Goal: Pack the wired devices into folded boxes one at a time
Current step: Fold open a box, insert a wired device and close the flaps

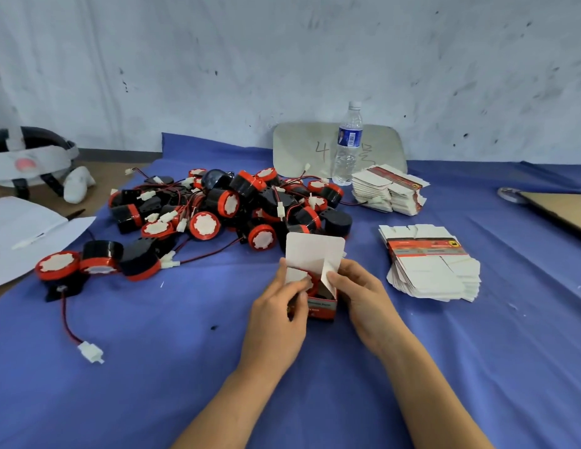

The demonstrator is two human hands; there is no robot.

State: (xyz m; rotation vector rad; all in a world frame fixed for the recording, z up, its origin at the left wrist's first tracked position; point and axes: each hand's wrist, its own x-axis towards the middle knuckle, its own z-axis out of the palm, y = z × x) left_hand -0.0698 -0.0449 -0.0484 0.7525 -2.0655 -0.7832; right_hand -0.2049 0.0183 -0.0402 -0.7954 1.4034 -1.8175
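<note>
Where both sets of fingers meet, a small red-and-white cardboard box (321,307) stands upright on the wrinkled blue cloth (153,367) covering the work surface. L hand (276,319) pinches the box's left side flap and R hand (363,303) pinches the right one, w/ the remaining fingers curled against the box walls. Its white top lid stands open just beyond the fingertips. Btwn the thumbs a round red-and-black wired device (312,284) sits inside the box, partly hidden.

Beyond the fingers and to their left lies a heap of black-and-red round devices w/ red wires and white plugs (234,202). To the right of the R fingers is a fanned stack of flat white box blanks w/ red bands (432,267), and a second such stack (389,189) lies farther off. The cloth ends at a scuffed pale wall w/ dark marks (282,59). Far left of the L fingers are white paper sheets (17,234).

Writing: a rounded grey board (299,147) leaning on the wall has a handwritten "4". A clear plastic water bottle (347,147) in front of it carries a blue label w/ a barcode; brand unreadable. Print on the box front is too small to read.
</note>
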